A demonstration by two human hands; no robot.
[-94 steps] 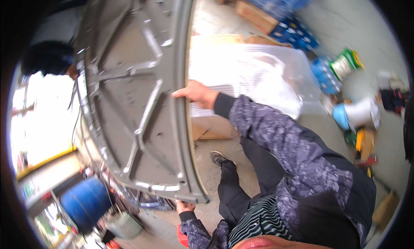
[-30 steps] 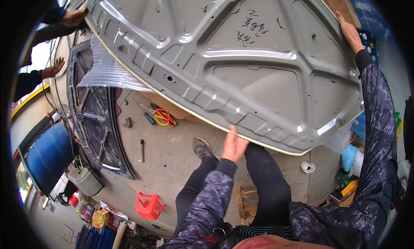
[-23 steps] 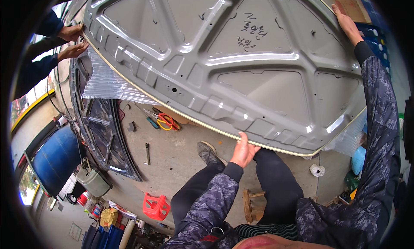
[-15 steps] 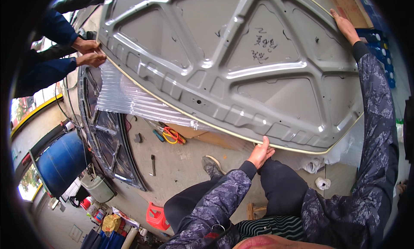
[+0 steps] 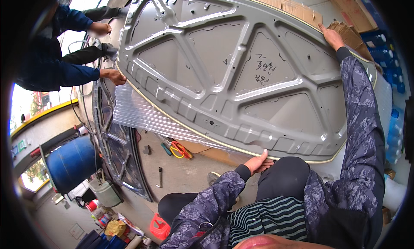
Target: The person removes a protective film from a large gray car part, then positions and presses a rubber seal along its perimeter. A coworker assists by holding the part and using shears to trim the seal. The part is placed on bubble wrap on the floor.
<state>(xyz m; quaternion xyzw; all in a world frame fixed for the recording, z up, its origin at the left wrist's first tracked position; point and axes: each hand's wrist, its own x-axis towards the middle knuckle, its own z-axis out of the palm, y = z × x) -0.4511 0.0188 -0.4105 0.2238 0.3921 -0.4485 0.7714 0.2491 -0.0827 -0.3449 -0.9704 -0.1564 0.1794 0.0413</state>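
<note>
A large grey car hood (image 5: 213, 65), its ribbed underside facing up with dark handwriting on it, spans the middle of the view. My left hand (image 5: 258, 162) grips its near edge, thumb on top and fingers underneath. At the far right edge my right hand (image 5: 332, 37) holds the rim, partly hiding its own fingers. A co-worker's hand (image 5: 114, 76) pinches the hood's left edge; that person's other hand (image 5: 100, 29), blurred, is off the rim. Clear ribbed plastic sheeting (image 5: 148, 116) and flattened cardboard (image 5: 276, 5) show beneath the hood.
Another dark hood (image 5: 123, 152) lies on the floor at left, beside a blue barrel (image 5: 73, 162). Pliers and orange-handled cutters (image 5: 180, 150), a ratchet (image 5: 160, 178) and a red jug (image 5: 159, 226) are near my legs. Blue-capped bottles (image 5: 384, 57) line the right side.
The hood has come down nearer the sheeting and shifted a little right in view. One of the co-worker's hands has left its edge. Both my hands keep their hold.
</note>
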